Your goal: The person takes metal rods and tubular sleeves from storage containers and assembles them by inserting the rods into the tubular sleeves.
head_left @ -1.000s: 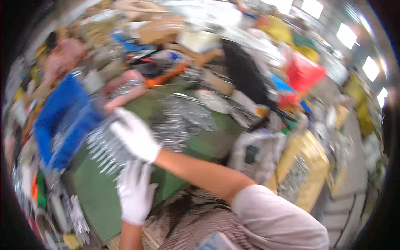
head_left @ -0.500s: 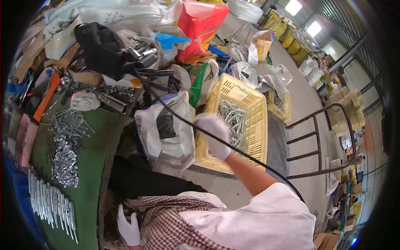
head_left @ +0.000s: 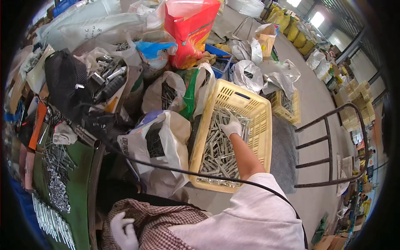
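Observation:
Inside the yellow plastic crate [head_left: 267, 137], my white-gloved right hand [head_left: 232, 126] reaches down onto a pile of slim silvery metal bolts [head_left: 214, 154]. Its thumb and fingers look apart, and no bolt shows clearly gripped in them. My left hand [head_left: 124, 231], also gloved in white, hovers by the checked cloth [head_left: 143, 218] at my lap. Its fingers are loosely bent and apart, holding nothing. On the green bench [head_left: 80, 179] to the left lie a row of metal rods [head_left: 52, 221], a heap of small shiny metal parts [head_left: 58, 189] and a cluster of long thin bolts [head_left: 58, 156].
An open white sack [head_left: 177, 137] stands left of the crate. Behind are a red bag [head_left: 189, 33], a blue bin [head_left: 218, 60] and a smaller yellow crate [head_left: 295, 109]. A black cable [head_left: 175, 168] crosses before me. A metal cart handle [head_left: 329, 146] rises at right.
My right hand has gone from a blur at the crate's left side to deep among the bolts. My left hand stays near my lap. The view has shifted a little.

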`<state>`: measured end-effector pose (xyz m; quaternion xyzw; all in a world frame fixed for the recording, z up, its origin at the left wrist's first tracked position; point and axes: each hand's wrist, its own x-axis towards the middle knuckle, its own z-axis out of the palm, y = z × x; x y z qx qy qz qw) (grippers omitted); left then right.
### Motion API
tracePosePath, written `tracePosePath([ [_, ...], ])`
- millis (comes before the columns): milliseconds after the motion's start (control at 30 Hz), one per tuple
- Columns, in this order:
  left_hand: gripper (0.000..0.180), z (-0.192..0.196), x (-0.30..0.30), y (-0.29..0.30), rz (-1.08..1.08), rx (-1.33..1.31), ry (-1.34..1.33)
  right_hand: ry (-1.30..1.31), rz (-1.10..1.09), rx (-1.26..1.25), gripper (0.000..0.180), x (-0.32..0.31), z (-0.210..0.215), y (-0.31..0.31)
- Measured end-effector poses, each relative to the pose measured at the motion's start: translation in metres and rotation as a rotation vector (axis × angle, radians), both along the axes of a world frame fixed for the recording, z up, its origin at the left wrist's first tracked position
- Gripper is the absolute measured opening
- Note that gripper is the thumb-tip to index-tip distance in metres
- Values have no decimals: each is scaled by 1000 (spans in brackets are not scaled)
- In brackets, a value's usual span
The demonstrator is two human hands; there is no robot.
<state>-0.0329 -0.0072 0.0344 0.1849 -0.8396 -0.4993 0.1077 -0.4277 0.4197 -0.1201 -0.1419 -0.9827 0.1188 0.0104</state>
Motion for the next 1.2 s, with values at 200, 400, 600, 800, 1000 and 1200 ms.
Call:
tracePosePath([
  [200, 30, 19, 7, -14, 221, -547, -106, -187, 158, 147, 103, -57, 1, 19],
  [400, 34, -5, 30, -20, 211, -720, -257, -444, 133, 128, 105, -77, 14, 21],
  [600, 35, 3, 15, -13, 209, -640, -275, -310, 265, 347, 88, -83, 3, 33],
  [800, 33, 9, 31, -14, 196, -596, -263, -457, 245, 140, 96, -72, 9, 36],
  [1000, 32, 5, 50, -16, 232, -603, -284, -276, 105, 69, 95, -40, 11, 21],
  [1200, 30, 10, 53, -16, 249, -619, -202, -239, 159, 181, 98, -56, -24, 38],
])
